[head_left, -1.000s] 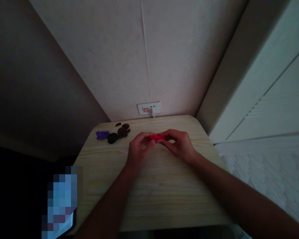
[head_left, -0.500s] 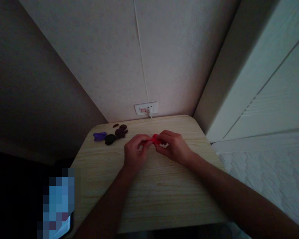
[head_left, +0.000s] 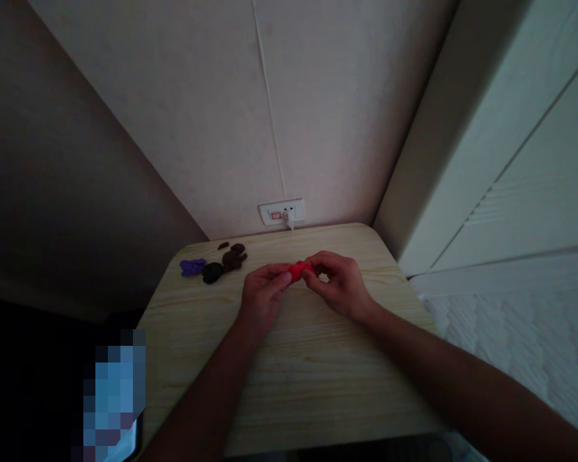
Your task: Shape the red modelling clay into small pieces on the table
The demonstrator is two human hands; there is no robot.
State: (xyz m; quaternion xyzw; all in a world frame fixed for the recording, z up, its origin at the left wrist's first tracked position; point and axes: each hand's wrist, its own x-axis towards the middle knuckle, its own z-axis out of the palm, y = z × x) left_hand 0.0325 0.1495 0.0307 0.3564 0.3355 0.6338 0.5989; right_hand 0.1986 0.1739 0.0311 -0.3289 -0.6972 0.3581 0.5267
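Note:
Between my two hands is a lump of red modelling clay [head_left: 298, 270], held just over the wooden table [head_left: 289, 378]. My left hand [head_left: 264, 292] pinches its left side between thumb and fingers. On the other side, the thumb and fingers of my right hand [head_left: 340, 282] are closed on it too. Fingers cover part of the clay, so its full shape is hidden. To the left on the table lie a purple clay piece [head_left: 192, 267], a black one [head_left: 212, 273] and several dark brown pieces [head_left: 233, 259].
A white wall socket [head_left: 282, 212] with a plug in it sits just above the table's back edge. A blurred-out bright screen [head_left: 118, 398] is at the lower left. Right of the table are a white panel [head_left: 525, 154] and a quilted mattress [head_left: 515, 346].
My fingers have shifted on the red clay, and it now looks more compact, with the left thumb lying on it. The pieces on the left have stayed put.

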